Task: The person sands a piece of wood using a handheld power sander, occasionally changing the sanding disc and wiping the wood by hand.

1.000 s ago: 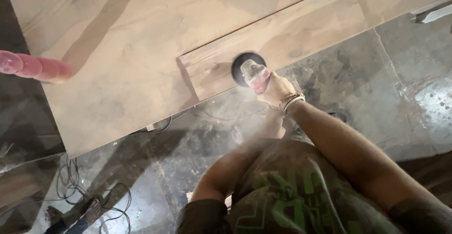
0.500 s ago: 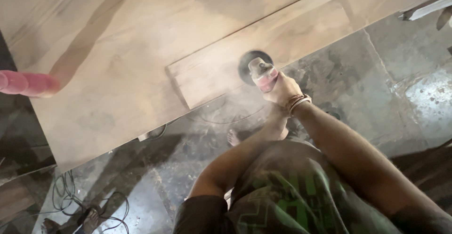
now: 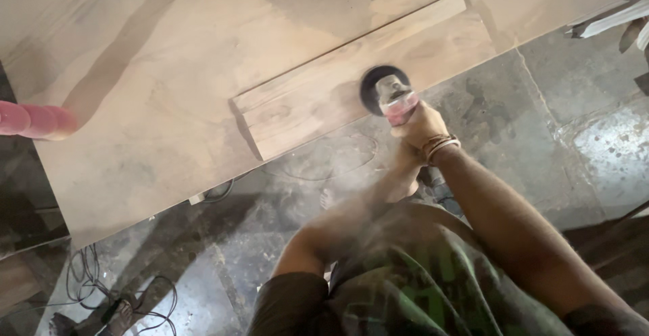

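– Where is the sander?

– The angle grinder (image 3: 391,94), with its dark round disc and red-and-grey body, sits flat on the long wooden plank (image 3: 358,79), near the plank's near edge and right of its middle. The plank lies on a broad plywood sheet (image 3: 155,106).

– Which hand has it?

– The right hand (image 3: 422,125), with bands at the wrist, has its fingers wrapped tight around the grinder's body. The left hand (image 3: 399,174) is just below it, blurred by dust; whether its fingers grip the tool I cannot tell.

– Anything with a label or package?

– None I can make out. A pink turned post (image 3: 34,120) juts in at the left edge. Black cables (image 3: 115,289) coil on the grey floor (image 3: 541,106) at lower left, and a pale flat piece (image 3: 608,18) lies at the top right corner.
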